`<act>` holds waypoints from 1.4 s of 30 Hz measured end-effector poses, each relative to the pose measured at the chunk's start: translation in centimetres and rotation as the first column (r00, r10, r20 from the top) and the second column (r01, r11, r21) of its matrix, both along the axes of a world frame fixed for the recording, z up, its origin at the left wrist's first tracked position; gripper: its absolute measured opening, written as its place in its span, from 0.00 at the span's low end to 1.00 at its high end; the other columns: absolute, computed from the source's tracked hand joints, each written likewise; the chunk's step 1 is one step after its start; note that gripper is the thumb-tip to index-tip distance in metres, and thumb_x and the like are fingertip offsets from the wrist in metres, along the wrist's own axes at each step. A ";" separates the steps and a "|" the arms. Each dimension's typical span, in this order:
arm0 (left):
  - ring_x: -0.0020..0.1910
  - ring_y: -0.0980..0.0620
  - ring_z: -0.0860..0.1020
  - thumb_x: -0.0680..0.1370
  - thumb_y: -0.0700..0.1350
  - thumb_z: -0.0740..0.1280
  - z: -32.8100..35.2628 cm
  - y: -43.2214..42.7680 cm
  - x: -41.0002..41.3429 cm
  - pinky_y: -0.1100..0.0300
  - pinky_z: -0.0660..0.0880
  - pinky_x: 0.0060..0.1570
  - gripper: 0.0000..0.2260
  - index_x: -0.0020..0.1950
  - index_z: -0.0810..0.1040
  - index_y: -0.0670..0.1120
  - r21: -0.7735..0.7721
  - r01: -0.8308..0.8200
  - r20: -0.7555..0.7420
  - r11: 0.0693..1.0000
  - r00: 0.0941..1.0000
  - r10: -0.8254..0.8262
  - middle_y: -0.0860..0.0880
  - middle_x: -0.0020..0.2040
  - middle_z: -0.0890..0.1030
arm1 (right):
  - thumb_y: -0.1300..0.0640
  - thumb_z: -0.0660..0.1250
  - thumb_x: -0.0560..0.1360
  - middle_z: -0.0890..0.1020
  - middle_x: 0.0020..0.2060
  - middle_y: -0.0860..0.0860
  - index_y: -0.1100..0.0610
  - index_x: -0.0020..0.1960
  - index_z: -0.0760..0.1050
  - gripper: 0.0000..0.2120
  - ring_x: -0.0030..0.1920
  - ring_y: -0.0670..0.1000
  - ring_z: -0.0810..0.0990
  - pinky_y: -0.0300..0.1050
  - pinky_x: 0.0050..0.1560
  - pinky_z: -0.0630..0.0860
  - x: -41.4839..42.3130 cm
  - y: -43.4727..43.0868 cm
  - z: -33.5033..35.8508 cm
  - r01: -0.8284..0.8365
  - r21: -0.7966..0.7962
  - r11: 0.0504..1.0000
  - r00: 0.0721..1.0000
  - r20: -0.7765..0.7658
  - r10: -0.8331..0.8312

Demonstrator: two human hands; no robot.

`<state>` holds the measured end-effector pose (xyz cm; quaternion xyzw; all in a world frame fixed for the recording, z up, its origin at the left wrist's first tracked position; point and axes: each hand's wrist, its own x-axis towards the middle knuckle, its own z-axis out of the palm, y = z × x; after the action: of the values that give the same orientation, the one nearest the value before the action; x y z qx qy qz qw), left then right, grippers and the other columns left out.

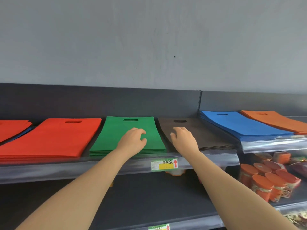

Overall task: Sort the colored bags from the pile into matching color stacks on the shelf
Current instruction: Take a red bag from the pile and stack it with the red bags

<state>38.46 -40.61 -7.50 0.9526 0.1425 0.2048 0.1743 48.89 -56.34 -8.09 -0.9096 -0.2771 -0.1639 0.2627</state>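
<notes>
The upper shelf (116,165) holds flat handled bags sorted into stacks by colour. At the far left lies a red stack (11,128) with a blue bag edge (27,131) showing under it. To its right comes a large red stack (49,140), then a green stack (114,130), then a dark brown stack (211,135). On the next shelf section to the right sits a blue stack (240,125), and an orange stack (279,122) overlaps its far right side.

The left hand (132,141) is over the near middle of the green stack. Its fingers and thumb are loosely curled in an open C with nothing between them. The right hand (184,140) is over the left part of the dark brown stack, its fingers bent down toward the top bag and gripping nothing that shows. Whether the tips touch the bag cannot be told.

A price label (164,164) with a red arrow is fixed to the shelf's front rail between the two forearms. The lower shelf (149,196) carries orange-lidded jars (265,183) packed together at the right
</notes>
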 end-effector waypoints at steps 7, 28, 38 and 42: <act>0.75 0.48 0.59 0.80 0.45 0.60 0.6 -8.5 5.7 0.56 0.59 0.71 0.26 0.77 0.56 0.42 -0.235 0.089 -0.040 0.968 0.994 -0.101 0.46 0.76 0.60 | 0.52 0.54 0.81 0.73 0.63 0.57 0.60 0.68 0.68 0.19 0.60 0.57 0.74 0.50 0.55 0.74 5.3 -7.6 -0.1 0.112 -0.086 0.990 0.993 -0.032 -0.115; 0.65 0.41 0.68 0.78 0.32 0.58 -0.9 -12.2 12.3 0.54 0.69 0.58 0.21 0.71 0.61 0.36 -0.405 -0.373 -0.259 0.835 0.923 0.286 0.39 0.68 0.66 | 0.45 0.50 0.79 0.70 0.66 0.60 0.57 0.68 0.68 0.24 0.65 0.62 0.66 0.56 0.61 0.68 12.2 -12.2 -1.6 0.070 -0.463 0.883 0.963 -0.200 -0.182; 0.67 0.39 0.68 0.79 0.35 0.53 -1.7 -12.4 12.6 0.50 0.68 0.66 0.19 0.70 0.64 0.36 -0.186 -0.343 -0.346 0.921 0.900 0.266 0.36 0.71 0.64 | 0.47 0.46 0.81 0.65 0.70 0.61 0.57 0.70 0.64 0.24 0.69 0.63 0.63 0.57 0.68 0.61 11.6 -12.1 -2.2 0.071 -0.433 0.899 0.956 -0.228 -0.186; 0.70 0.42 0.65 0.82 0.44 0.55 -1.2 -12.2 11.9 0.51 0.65 0.68 0.19 0.72 0.65 0.39 -0.138 -0.272 -0.232 0.952 0.944 0.236 0.40 0.72 0.65 | 0.46 0.47 0.81 0.74 0.63 0.57 0.55 0.63 0.72 0.22 0.65 0.60 0.70 0.56 0.67 0.65 11.1 -11.6 -1.7 0.080 -0.381 0.921 0.995 -0.023 -0.096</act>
<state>50.31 -52.85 -8.74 0.9244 0.2989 0.1098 0.2099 60.04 -67.97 -9.81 -0.9579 -0.2572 -0.0999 0.0799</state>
